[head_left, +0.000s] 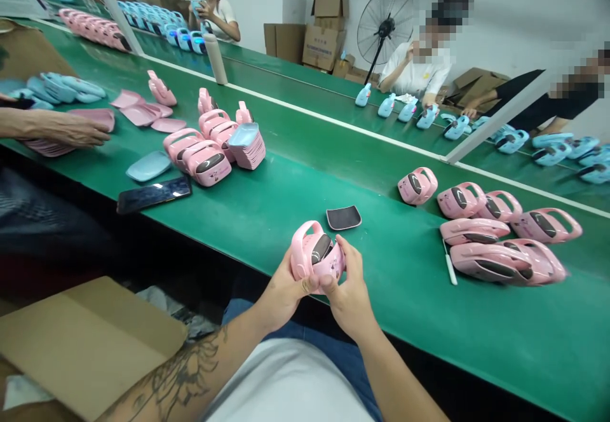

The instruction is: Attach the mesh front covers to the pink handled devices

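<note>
Both my hands grip one pink handled device (315, 255) with a dark oval window, held just above the near edge of the green belt (295, 193). My left hand (282, 293) wraps its left side and underside. My right hand (347, 288) pinches the lower right side, thumb on the front. A loose dark curved lens piece (343, 218) lies on the belt right behind the device. To the right lie several more pink devices (495, 238) and a thin white stick (450, 269).
A black phone (153, 194), a blue lid (148, 166), pink devices (197, 155) and stacked lids (248, 144) lie on the left. Another person's hand (76, 129) rests at far left. People sit behind blue devices (457, 126) across the belt. A cardboard box (86, 339) sits lower left.
</note>
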A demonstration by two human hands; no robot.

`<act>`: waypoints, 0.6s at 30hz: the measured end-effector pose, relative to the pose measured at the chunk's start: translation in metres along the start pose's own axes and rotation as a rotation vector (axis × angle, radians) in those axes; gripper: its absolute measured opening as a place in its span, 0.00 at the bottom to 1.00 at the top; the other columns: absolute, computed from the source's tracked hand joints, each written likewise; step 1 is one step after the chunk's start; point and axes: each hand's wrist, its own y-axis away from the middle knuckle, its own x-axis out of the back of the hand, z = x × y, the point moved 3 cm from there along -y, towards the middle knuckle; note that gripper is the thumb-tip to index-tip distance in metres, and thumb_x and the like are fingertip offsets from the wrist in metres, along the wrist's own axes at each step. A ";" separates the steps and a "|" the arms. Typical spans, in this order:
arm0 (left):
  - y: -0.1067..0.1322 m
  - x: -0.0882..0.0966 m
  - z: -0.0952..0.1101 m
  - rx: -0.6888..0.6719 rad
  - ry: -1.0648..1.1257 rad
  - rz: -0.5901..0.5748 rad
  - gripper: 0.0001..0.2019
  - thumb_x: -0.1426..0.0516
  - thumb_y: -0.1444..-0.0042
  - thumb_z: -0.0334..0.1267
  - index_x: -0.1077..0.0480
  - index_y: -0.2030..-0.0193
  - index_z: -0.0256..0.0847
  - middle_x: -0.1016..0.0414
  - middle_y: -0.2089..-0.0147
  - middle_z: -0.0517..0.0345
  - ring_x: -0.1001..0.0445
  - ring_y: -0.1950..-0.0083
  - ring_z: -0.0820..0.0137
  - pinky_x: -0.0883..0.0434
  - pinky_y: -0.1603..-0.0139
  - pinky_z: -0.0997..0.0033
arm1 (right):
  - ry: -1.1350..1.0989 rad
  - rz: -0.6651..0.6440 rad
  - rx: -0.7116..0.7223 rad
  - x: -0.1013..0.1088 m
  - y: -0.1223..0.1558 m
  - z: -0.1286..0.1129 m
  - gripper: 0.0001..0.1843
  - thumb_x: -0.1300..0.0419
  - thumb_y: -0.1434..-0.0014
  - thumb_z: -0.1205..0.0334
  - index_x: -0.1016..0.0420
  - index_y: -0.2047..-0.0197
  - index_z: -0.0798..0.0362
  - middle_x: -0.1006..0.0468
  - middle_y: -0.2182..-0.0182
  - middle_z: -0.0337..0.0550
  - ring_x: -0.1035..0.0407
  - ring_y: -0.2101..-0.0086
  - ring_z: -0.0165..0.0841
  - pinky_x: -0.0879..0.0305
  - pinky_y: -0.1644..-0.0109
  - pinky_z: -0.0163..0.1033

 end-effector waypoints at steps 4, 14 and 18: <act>0.006 -0.004 -0.003 0.010 0.013 0.008 0.45 0.28 0.44 0.43 0.42 0.23 0.51 0.33 0.27 0.45 0.31 0.29 0.50 0.30 0.32 0.56 | 0.091 0.024 0.073 -0.006 0.013 0.003 0.49 0.56 0.35 0.22 0.45 0.24 0.48 0.38 0.34 0.59 0.39 0.33 0.52 0.39 0.29 0.66; 0.007 0.024 -0.012 0.107 -0.089 0.119 0.31 0.33 0.40 0.45 0.32 0.31 0.40 0.23 0.36 0.43 0.24 0.35 0.52 0.28 0.36 0.57 | 0.303 -0.275 0.397 0.026 0.018 -0.003 0.44 0.36 0.34 0.39 0.48 0.22 0.39 0.47 0.25 0.57 0.47 0.28 0.56 0.42 0.28 0.70; 0.004 0.020 -0.010 0.214 -0.063 -0.009 0.31 0.34 0.39 0.46 0.31 0.32 0.38 0.20 0.41 0.41 0.20 0.42 0.53 0.24 0.45 0.62 | 0.374 -0.305 0.612 0.036 0.008 -0.012 0.39 0.30 0.37 0.47 0.38 0.27 0.39 0.34 0.33 0.56 0.35 0.34 0.53 0.37 0.31 0.68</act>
